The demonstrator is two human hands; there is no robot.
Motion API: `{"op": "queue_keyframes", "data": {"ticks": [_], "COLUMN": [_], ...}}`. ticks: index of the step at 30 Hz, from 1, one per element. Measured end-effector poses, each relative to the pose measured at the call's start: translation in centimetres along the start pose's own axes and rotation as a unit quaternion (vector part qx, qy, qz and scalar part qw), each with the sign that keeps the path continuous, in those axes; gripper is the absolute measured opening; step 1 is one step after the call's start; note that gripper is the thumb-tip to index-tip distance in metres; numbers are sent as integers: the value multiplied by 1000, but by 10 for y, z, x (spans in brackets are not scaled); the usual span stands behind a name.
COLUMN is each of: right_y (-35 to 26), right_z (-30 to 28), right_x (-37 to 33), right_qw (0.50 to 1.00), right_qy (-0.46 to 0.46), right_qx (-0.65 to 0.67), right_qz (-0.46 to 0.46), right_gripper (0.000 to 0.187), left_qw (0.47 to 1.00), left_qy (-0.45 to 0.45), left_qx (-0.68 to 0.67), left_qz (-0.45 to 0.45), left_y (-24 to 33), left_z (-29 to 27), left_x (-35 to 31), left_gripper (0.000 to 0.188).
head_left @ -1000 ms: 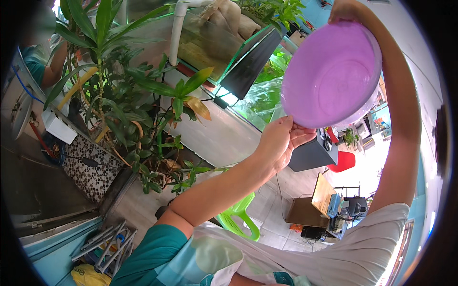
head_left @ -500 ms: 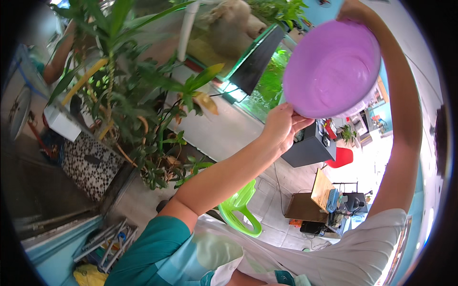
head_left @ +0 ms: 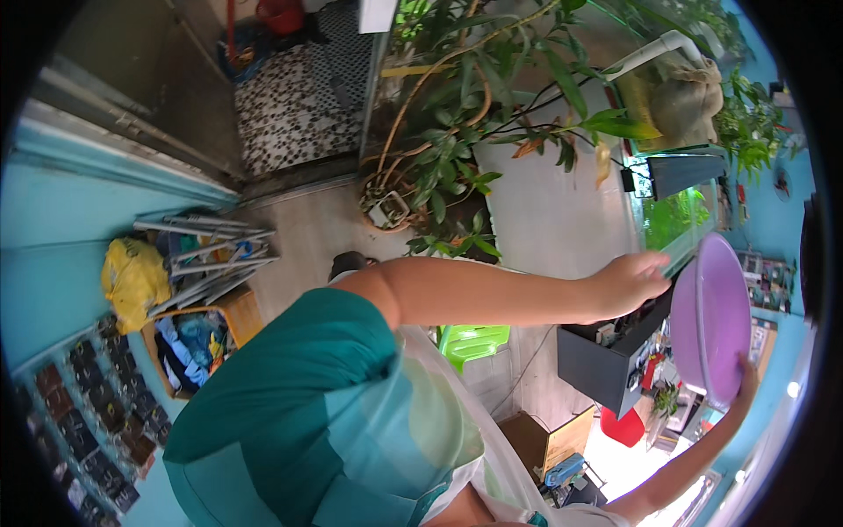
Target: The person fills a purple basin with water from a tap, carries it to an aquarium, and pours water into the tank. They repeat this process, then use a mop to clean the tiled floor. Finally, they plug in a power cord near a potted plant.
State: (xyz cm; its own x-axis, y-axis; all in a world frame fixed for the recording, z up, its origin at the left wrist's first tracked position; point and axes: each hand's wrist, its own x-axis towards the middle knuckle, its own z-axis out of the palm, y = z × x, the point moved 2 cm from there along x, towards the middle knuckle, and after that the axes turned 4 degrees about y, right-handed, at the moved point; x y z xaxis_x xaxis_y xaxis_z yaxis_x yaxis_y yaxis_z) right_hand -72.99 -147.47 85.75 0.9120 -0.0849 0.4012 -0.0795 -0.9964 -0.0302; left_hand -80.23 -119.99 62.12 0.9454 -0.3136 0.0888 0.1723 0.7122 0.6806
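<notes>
A purple plastic basin is held up at the far right, tipped on its side so its hollow shows in part. My right hand grips its lower right rim, the arm rising from the bottom right. Extended across the middle, my left arm in a teal sleeve ends in my left hand, just left of the basin and apart from it. Its fingers are loosely bent and a little blurred, with nothing visible in them. A lit fish tank with green plants lies beyond that hand.
Leafy potted plants spread along the top middle beside a pale surface. A dark grey cabinet, green plastic chair and red chair stand below. Folded metal frames and a yellow bag are at left.
My left hand has let go of the basin's rim. The basin has moved right and down, turning more edge-on, still in my right hand. The view has swung left.
</notes>
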Motion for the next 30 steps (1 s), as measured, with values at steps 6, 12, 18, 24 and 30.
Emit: {"op": "queue_keyframes", "data": {"ticks": [6,12,18,24,30], "right_y": [45,29,-43,-123,-275], "right_z": [17,30,48,151,338], "right_x": [-180,-323,-375,-392,-432], "right_qw": [957,861,710,661,490], "right_qy": [64,94,-13,-291,-542], "right_qx": [220,329,468,473,499], "right_qz": [177,376,527,505,466], "right_gripper": [56,59,62,46,37], "left_qw": [912,491,502,772,862], "left_qy": [-76,136,269,251,307], "left_qx": [306,793,746,547,287], "left_qz": [-262,-333,-345,-204,-283], "left_y": [-62,-62,-33,51,170], "left_z": [-190,-372,-378,-320,-358], "left_x": [-174,-427,-446,-347,-369], "left_gripper": [49,56,56,70,72]}}
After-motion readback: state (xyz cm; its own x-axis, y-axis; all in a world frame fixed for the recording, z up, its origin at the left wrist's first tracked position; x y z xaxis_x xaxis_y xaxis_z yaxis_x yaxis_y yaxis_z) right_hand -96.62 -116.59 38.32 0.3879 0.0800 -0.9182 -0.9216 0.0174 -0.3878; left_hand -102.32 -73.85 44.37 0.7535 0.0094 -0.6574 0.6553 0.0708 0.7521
